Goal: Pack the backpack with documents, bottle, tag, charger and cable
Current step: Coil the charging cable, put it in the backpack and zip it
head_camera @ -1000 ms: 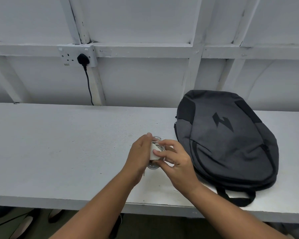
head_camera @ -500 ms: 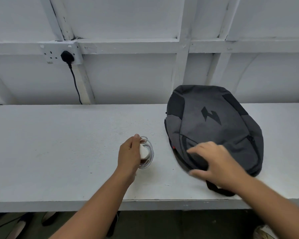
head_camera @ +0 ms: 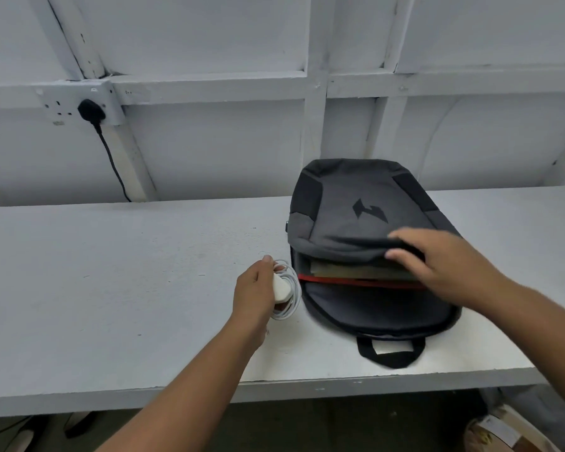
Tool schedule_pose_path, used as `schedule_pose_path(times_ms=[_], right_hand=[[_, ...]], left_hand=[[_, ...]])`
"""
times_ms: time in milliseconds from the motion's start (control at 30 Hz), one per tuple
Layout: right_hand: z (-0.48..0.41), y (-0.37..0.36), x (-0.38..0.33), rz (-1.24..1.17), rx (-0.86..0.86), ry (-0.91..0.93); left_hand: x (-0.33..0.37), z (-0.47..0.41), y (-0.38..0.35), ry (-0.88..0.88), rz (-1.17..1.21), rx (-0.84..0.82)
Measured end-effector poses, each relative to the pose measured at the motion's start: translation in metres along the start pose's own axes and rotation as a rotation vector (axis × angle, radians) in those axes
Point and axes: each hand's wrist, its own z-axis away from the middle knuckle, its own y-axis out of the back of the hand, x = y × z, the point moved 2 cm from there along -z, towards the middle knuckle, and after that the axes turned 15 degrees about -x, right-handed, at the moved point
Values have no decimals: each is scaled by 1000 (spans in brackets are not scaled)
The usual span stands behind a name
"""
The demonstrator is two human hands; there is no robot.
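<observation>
Sitting in a wall socket (head_camera: 79, 106) at the far left, a black plug (head_camera: 91, 109) sends its cord (head_camera: 113, 161) down behind the white table (head_camera: 111, 272). Further right, near the table's middle, the left hand (head_camera: 255, 290) hangs just above the surface. Its fingers are curled round a white charger (head_camera: 282, 287), and the white cable (head_camera: 292, 300) is coiled in loops about the charger and shows past the hand on its right side. This bundle is just beside the left edge of the dark grey backpack (head_camera: 356, 203), which lies flat on the table with its top end toward the near edge. The main compartment is unzipped, and the upper flap (head_camera: 349, 243) is held raised. In the gap a flat stack of documents (head_camera: 349, 269) lies inside, above a red strip (head_camera: 340, 281) of lining. On the right, the right hand (head_camera: 437, 262) grips the flap's edge, fingers curled over the top and thumb tucked underneath. A black carry loop (head_camera: 390, 352) lies on the table at the pack's near end.
</observation>
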Motion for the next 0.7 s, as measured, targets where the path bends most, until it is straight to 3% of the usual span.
schedule_pose_path(times_ms=[100, 433, 533, 700], right_hand=[[-23, 33, 1, -7, 81, 23], [-72, 92, 13, -51, 69, 64], [-80, 100, 15, -65, 61, 71], [-89, 114, 18, -63, 60, 96]], left_hand=[[6, -4, -21, -6, -41, -45], [36, -55, -107, -25, -299, -175], [43, -79, -134, -72, -433, -192], [40, -118, -183, 25, -778, -270]])
